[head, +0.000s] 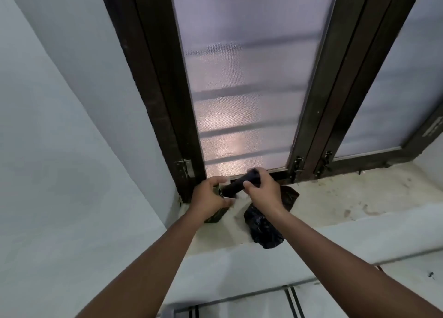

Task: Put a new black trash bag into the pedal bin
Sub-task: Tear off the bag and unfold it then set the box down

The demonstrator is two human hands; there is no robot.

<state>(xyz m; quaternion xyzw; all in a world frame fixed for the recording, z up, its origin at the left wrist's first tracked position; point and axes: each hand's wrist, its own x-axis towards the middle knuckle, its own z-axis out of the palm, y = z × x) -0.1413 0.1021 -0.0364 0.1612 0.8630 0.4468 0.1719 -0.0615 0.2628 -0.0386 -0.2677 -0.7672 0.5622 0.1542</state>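
- Reaching up to a high window ledge (347,197), the person is working with both hands at the foot of a dark-framed window (242,90) with frosted glass.
- The right hand (262,189) is wrapping its grip tight around the upper end of a black trash bag roll (236,185), fingers curled over the top and thumb underneath.
- The left hand (211,196) is closing its grip on a dark green carton (217,215) at the roll's lower end; the roll looks to be sliding out of it, though the carton's mouth is hidden behind the fingers.
- A loose crumpled black bag (262,229) is lying on the ledge just below the right wrist, hanging partly over the edge.
- A dark flat packet (288,196) is lying behind the right hand; what it is cannot be told.
- The pedal bin is not showing anywhere in the view.
- Judging by its look, the roll is handling as light and soft: thin film wound tight, firm enough to pinch across but slick, so a full-hand wrap is suiting it better than fingertips.
- Peeling one bag off will probably be calling for a hold on the free outer edge while the other hand is steadying the roll's body.
- Thin film is likely tearing if pulled hard against the ledge's rough edge.
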